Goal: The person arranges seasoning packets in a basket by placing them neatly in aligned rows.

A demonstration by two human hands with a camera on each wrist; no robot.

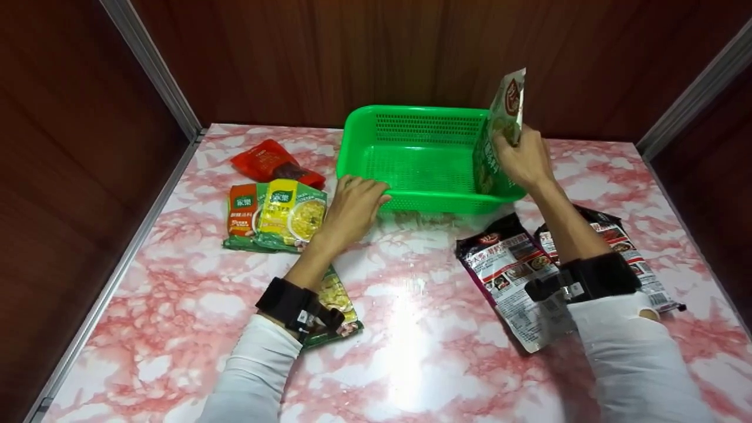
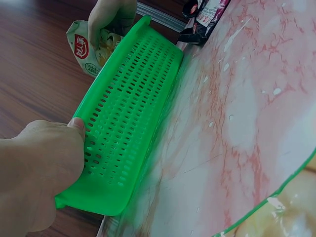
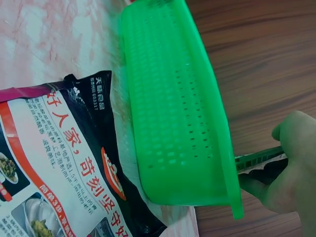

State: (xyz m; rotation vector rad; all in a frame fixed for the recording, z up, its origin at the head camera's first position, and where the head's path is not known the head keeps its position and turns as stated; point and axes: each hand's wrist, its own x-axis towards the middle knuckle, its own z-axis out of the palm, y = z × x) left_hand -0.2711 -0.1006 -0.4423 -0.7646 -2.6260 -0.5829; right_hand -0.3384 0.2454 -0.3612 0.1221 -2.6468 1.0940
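A green plastic basket (image 1: 405,202) with perforated walls stands at the back of the table. My right hand (image 1: 526,158) grips a seasoning packet (image 1: 505,111) upright at the basket's right end, its lower part inside. In the left wrist view that packet (image 2: 80,47) shows above the rim. My left hand (image 1: 355,208) holds the basket's front left rim, and the left wrist view shows the thumb over the edge (image 2: 94,106). From the right wrist, the right hand (image 3: 291,163) appears beyond the rim, pinching the packet (image 3: 259,158).
Left of the basket lie a red packet (image 1: 267,161), a yellow-green soup packet (image 1: 294,214) and an orange-green one (image 1: 242,214). Another packet (image 1: 338,299) is partly under the left wrist. Two black-and-white packets (image 1: 511,276) lie at right, below the right forearm. Wooden panels enclose the table.
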